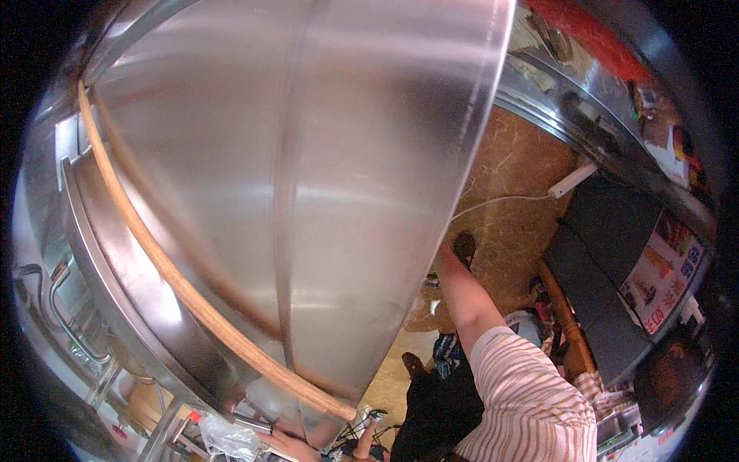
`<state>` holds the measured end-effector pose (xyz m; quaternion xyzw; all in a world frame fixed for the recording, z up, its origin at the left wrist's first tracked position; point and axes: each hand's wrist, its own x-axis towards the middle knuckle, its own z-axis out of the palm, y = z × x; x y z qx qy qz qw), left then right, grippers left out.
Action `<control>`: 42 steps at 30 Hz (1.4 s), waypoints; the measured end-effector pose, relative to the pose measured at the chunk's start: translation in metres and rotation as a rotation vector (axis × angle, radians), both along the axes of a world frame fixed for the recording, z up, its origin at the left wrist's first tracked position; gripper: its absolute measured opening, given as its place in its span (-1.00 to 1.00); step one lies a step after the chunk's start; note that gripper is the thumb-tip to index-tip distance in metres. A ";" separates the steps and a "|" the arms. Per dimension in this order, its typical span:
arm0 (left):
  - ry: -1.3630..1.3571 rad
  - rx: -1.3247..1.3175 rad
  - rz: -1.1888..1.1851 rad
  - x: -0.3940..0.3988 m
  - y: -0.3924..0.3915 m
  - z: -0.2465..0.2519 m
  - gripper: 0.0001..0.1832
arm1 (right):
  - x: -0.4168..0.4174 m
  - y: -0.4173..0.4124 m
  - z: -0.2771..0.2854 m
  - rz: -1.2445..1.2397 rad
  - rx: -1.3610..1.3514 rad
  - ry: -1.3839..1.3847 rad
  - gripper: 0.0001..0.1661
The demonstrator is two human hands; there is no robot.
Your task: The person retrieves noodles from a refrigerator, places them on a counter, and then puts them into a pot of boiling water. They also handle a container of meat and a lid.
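A wide stainless steel surface (358, 173) fills the middle of the view. Along its left side runs a long wooden rod (190, 294), with its reflection showing in the metal. At the bottom, my left hand (288, 446) is partly visible beside the end of a metal bar (251, 421) and a clear plastic bag (225, 439); whether it grips anything is unclear. My right arm, in a striped sleeve (525, 381), reaches to the steel surface's right edge, which hides my right hand.
A white power strip (571, 180) with a cable lies on the brown floor (508, 156). Dark panels (600, 231) and a printed sign (664, 271) stand at right. Another person's forearm (365, 442) shows at the bottom. A metal handle (63, 312) is at left.
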<state>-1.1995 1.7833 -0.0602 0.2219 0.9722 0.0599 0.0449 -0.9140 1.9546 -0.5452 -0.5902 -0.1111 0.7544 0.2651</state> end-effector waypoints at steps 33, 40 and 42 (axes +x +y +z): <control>0.218 -0.468 0.027 0.049 0.049 0.007 -0.45 | -0.009 0.078 -0.047 -0.187 0.197 0.198 -0.51; 0.377 -0.949 -0.327 0.037 0.028 0.018 -0.42 | 0.000 0.111 -0.056 0.124 -0.124 0.135 -0.68; 0.201 -0.740 -0.012 0.066 0.068 0.020 -0.44 | 0.010 0.119 -0.042 0.169 -0.164 0.152 -0.72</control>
